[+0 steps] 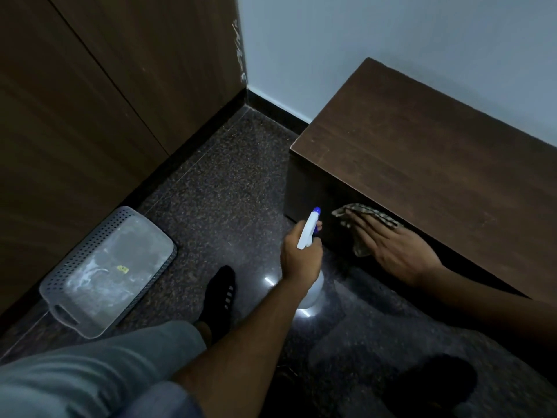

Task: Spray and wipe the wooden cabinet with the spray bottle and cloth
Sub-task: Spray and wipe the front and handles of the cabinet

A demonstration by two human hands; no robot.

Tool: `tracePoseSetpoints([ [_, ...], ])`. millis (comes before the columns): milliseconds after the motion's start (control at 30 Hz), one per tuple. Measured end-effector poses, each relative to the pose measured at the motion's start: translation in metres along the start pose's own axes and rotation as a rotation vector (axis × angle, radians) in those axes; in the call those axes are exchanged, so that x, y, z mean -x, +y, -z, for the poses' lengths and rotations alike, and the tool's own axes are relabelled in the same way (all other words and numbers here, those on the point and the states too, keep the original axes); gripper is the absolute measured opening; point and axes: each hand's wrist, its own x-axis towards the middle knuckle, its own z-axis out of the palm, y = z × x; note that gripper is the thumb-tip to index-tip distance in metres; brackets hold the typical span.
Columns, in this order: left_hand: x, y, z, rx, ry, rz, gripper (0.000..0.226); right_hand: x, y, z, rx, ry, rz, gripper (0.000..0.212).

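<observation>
Cloth (366,220) under flat right hand (394,251) fingers (366,229), against cabinet (422,152) front

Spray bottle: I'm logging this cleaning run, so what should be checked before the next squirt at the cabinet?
1. Grip of left hand round spray bottle: ok.
2. Its blue nozzle faces the cabinet, near its corner: ok.
3. The right hand presses the cloth flat on the cabinet front: ok.
4. Cloth clear of the nozzle: not ok, its edge lies close beside it.
5. Liquid left in the bottle: cannot tell.
</observation>
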Motion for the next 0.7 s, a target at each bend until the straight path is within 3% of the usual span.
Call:
tracePoseSetpoints([
  [167, -0.002, -0.006, 0.010, 0.071, 0.143, -0.021, 0.034, -0.095, -0.022, 0.025, -0.018, 0.146, -0.081, 0.059],
  [233, -0.006, -0.006, 0.015, 0.067, 0.184, -0.036, 0.030, -0.119, -0.031, 0.033, -0.021, 0.120, -0.106, 0.061],
  [367, -0.023, 0.004, 0.034, 0.102, 0.129, -0.057, 0.051, -0.084, -0.026, 0.021, -0.008, -0.061, -0.088, 0.060],
  [533, -0.044, 0.015, 0.038, 0.091, 0.154, -0.048, 0.032, -0.035, -0.014, 0.020, 0.074, 0.004, -0.074, 0.062],
  [700, -0.038, -0.003, 0.033, 0.107, 0.147, -0.018, 0.046, -0.091, -0.024, 0.033, 0.126, 0.068, -0.069, 0.066],
])
